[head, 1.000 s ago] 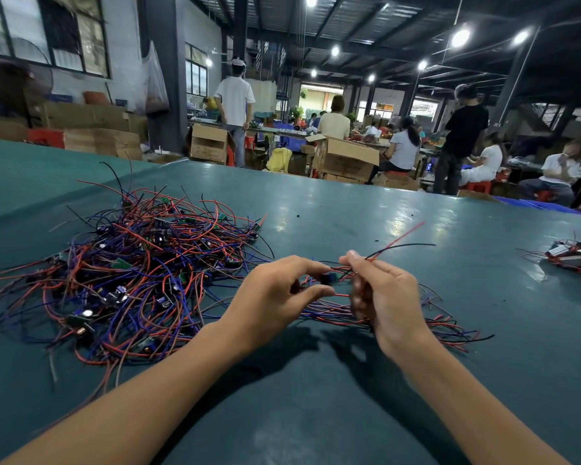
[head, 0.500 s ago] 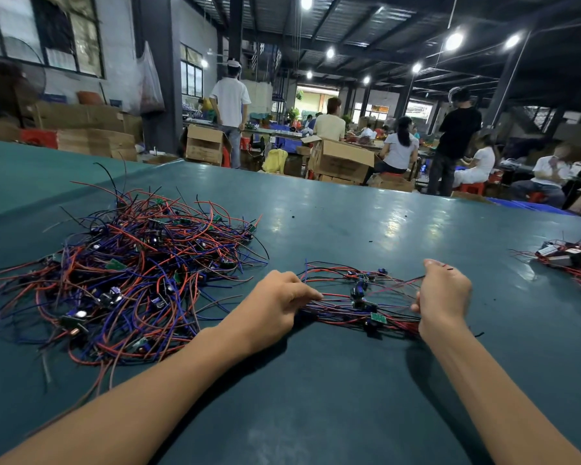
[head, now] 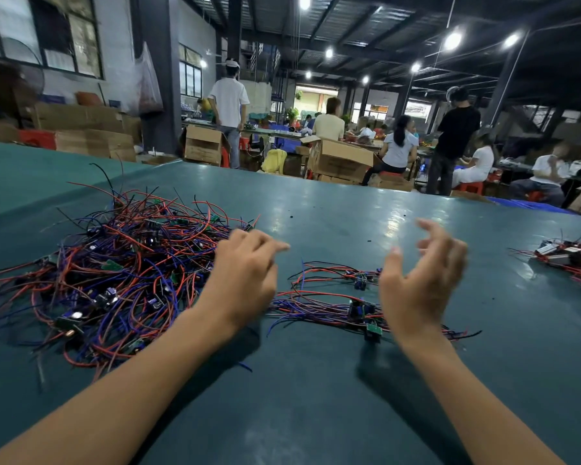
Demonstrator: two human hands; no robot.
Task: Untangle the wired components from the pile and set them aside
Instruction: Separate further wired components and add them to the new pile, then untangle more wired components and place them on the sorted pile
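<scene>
On the teal surface, the pile of wired components sprawls as a dense tangle of red, blue and black leads, with small circuit boards and black parts caught in it. Just to the right of the pile lies a smaller bundle of the same components, its wires running roughly side by side, flat on the surface. The left hand hovers at the pile's right edge, between pile and bundle. Its fingers are loosely bent and a little apart, holding nothing; whether they brush the outermost wires cannot be told. The right hand is raised over the end of the bundle farthest from the pile, palm turned toward the pile, with its fingers spread, curved, blurred and gripping nothing. Well to the right of the pile, past both hands, a separate cluster of wired parts sits on the surface. Beyond the pile, off the surface, stand cardboard boxes and several people at other tables.
</scene>
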